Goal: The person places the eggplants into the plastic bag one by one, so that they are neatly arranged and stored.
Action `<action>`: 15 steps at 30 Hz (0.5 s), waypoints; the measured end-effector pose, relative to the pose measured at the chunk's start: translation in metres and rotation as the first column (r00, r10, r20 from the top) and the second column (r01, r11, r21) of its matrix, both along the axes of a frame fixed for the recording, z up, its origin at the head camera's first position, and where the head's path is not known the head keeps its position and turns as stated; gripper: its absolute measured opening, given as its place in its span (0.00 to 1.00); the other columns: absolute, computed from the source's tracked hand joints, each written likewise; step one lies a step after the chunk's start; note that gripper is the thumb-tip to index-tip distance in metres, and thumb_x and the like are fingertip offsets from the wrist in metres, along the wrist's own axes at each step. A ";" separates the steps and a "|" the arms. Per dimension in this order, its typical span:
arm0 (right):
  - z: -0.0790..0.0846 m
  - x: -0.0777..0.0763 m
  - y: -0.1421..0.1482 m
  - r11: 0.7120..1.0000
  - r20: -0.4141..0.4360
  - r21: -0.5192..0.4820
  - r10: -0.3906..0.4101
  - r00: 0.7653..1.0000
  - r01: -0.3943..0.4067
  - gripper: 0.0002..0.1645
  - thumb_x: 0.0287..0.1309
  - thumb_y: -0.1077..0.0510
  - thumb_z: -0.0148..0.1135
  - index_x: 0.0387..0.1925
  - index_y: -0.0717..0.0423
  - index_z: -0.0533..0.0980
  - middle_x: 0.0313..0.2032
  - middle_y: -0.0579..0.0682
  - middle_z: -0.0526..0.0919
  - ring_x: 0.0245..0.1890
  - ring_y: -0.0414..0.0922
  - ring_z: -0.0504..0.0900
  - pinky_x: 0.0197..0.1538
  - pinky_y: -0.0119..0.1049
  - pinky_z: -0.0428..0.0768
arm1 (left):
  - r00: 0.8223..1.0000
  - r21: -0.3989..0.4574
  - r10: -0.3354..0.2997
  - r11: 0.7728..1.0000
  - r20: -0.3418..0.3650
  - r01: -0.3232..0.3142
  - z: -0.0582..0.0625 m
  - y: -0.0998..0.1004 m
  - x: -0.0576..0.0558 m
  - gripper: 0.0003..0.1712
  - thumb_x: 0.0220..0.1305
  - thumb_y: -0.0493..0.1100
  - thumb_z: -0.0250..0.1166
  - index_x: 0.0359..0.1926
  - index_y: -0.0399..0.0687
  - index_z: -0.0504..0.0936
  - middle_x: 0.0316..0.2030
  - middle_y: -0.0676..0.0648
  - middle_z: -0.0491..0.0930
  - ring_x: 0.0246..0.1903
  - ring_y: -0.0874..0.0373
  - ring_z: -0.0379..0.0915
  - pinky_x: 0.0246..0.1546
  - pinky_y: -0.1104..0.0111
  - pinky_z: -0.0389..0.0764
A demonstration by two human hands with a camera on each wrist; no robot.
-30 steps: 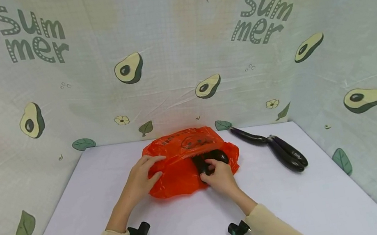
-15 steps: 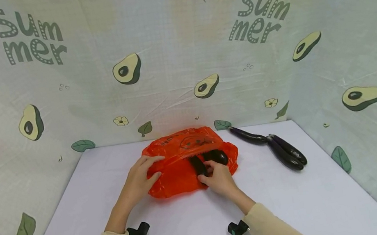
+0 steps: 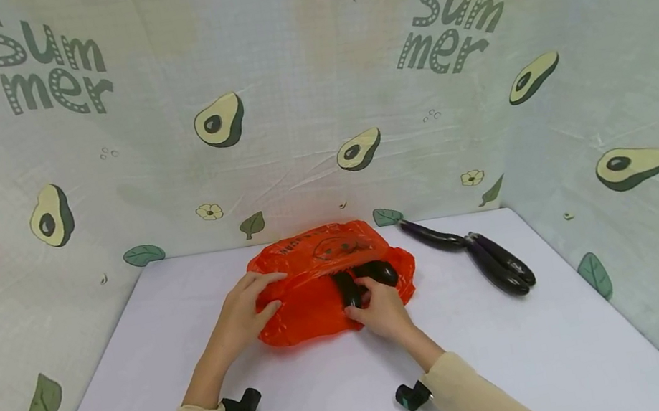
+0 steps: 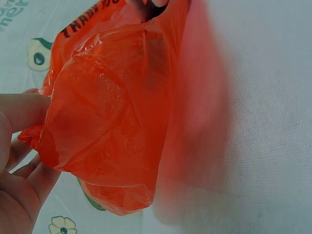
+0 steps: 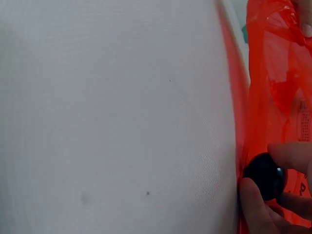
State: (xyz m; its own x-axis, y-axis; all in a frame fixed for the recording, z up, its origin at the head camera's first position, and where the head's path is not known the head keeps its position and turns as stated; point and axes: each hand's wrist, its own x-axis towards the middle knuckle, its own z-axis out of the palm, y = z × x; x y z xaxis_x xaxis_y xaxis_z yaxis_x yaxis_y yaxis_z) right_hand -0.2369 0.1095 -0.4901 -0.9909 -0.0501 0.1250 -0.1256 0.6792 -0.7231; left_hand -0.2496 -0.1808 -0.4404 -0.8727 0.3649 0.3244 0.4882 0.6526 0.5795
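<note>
An orange-red plastic bag (image 3: pixel 303 319) lies on its side at the back middle of the table, its mouth facing front right. My left hand (image 3: pixel 246 308) grips its left end, thumb and fingers (image 4: pixel 24 112) on either side of the film in the left wrist view. At the mouth, my right hand (image 3: pixel 382 309) pinches a dark eggplant (image 3: pixel 347 290) between thumb and fingers. The eggplant's rounded tip (image 5: pixel 265 175) shows between the fingers in the right wrist view; the bag covers its other end. Beside it, a second eggplant (image 3: pixel 380 272) pokes partly out of the bag.
To the right of the bag, several long eggplants (image 3: pixel 497 268) lie on the white table (image 3: pixel 337 408), one (image 3: pixel 432 235) reaching toward the back edge. A printed cloth (image 3: pixel 277 47) hangs behind the table and along both sides.
My right hand has shifted slightly left with the pinched eggplant, moving it apart from the second one. My left hand keeps its hold on the bag.
</note>
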 end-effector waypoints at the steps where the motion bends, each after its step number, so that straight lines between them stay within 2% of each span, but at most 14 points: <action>1: 0.000 -0.001 -0.001 1.000 0.002 0.003 -0.005 1.000 0.005 0.37 0.60 0.53 0.78 0.66 0.64 0.76 0.29 0.49 0.84 0.28 0.42 0.79 0.31 0.34 0.80 | 1.000 0.001 0.001 1.000 0.001 -0.001 0.000 0.000 0.000 0.31 0.65 0.34 0.76 0.68 0.54 0.81 0.55 0.49 0.79 0.56 0.50 0.77 0.55 0.53 0.88; 6: 0.001 -0.004 -0.002 1.000 0.001 0.011 -0.023 1.000 0.023 0.36 0.61 0.53 0.78 0.66 0.63 0.76 0.25 0.48 0.81 0.23 0.40 0.77 0.28 0.32 0.77 | 1.000 0.004 0.001 1.000 -0.005 -0.001 0.001 0.000 0.000 0.31 0.65 0.34 0.76 0.67 0.54 0.82 0.54 0.49 0.79 0.55 0.51 0.77 0.55 0.53 0.88; 15: 0.002 -0.008 -0.004 0.998 -0.012 0.046 -0.047 0.999 0.048 0.35 0.63 0.51 0.76 0.65 0.63 0.76 0.21 0.45 0.77 0.22 0.41 0.76 0.29 0.34 0.75 | 1.000 0.000 0.006 1.000 -0.007 -0.006 0.002 0.000 0.001 0.31 0.65 0.34 0.76 0.67 0.54 0.82 0.54 0.49 0.79 0.55 0.51 0.77 0.55 0.53 0.88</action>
State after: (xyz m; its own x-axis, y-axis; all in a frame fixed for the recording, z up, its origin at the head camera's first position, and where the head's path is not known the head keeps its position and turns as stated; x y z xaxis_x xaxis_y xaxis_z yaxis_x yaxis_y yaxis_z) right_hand -0.2454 0.1051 -0.4883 -0.9908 -0.0092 0.1347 -0.1003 0.7174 -0.6894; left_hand -0.2486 -0.1805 -0.4388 -0.8726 0.3598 0.3303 0.4883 0.6551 0.5765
